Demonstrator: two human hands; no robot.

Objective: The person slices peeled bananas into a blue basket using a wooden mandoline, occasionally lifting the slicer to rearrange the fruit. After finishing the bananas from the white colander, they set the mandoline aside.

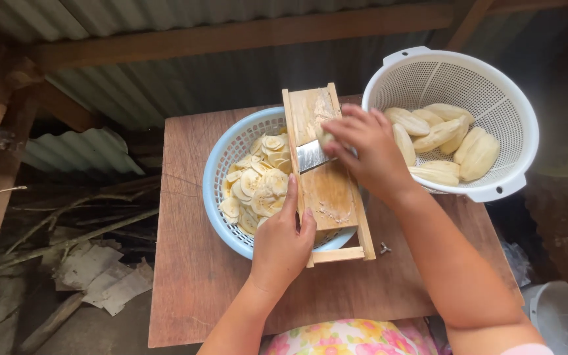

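Head view: left hand (pixel 281 246) gripping wooden slicer (pixel 327 177) to steady it over blue basket (pixel 221 197) of slices (pixel 258 187); right hand (pixel 366 151) pinching banana stub (pixel 325 137) against blade (nearly spent). White colander (pixel 494 85) of peeled bananas (pixel 442 141) close by on counter (pixel 192 283).

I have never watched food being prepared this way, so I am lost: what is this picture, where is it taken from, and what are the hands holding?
The one picture comes from a camera worn on a person's head, looking down at their own bare hands. On a small wooden table a wooden slicer board with a metal blade lies across a light blue basket holding pale slices. The left hand steadies the board. The right hand presses a small pale piece against it near the blade. A white colander beside them holds peeled banana-like fruits.
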